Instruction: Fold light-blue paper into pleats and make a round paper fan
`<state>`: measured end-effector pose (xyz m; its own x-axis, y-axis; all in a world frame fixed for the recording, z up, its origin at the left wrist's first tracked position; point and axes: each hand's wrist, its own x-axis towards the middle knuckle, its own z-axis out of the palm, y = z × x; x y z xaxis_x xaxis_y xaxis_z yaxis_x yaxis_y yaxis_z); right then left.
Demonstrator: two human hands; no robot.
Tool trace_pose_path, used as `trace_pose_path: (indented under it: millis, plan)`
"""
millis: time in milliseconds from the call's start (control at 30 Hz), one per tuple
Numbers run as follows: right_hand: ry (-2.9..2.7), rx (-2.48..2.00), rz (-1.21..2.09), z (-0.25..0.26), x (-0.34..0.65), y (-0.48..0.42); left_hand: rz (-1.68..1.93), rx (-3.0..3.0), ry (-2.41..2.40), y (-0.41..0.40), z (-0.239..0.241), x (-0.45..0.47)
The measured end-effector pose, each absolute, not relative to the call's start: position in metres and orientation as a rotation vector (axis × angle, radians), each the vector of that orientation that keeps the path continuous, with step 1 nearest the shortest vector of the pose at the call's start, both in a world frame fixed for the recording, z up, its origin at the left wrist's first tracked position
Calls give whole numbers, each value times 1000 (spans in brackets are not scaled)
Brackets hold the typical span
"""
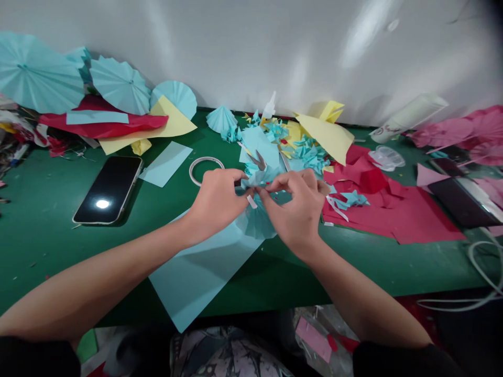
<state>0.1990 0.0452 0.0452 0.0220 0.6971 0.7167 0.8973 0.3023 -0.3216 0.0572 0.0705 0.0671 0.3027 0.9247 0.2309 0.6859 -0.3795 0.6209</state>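
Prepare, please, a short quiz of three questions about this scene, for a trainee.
1. Multiple choice: What do the left hand and the right hand hold between them?
a) a red paper box
b) a piece of folded light-blue paper
c) a white plastic bottle

2. True or false: The black rectangular phone lies nearer to the left hand than to the right hand.

3. Fill in the missing word: The thin white ring lies on a table whose colour is ____.

Key: 1. b; 2. true; 3. green
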Motion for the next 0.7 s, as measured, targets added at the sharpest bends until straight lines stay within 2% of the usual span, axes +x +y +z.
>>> trace_pose_path:
  millis: [333, 567, 700]
  plan:
    - [-1839, -1501, -278, 48, 207, 47, 692, 2353, 1412, 76, 66, 52]
    - [-2120, -1436, -211, 48, 213, 50, 414, 2698, 1325, 69, 62, 57]
    - [-2181, -1418, -197, 45, 213, 49, 507, 2791, 1231, 64, 60, 58]
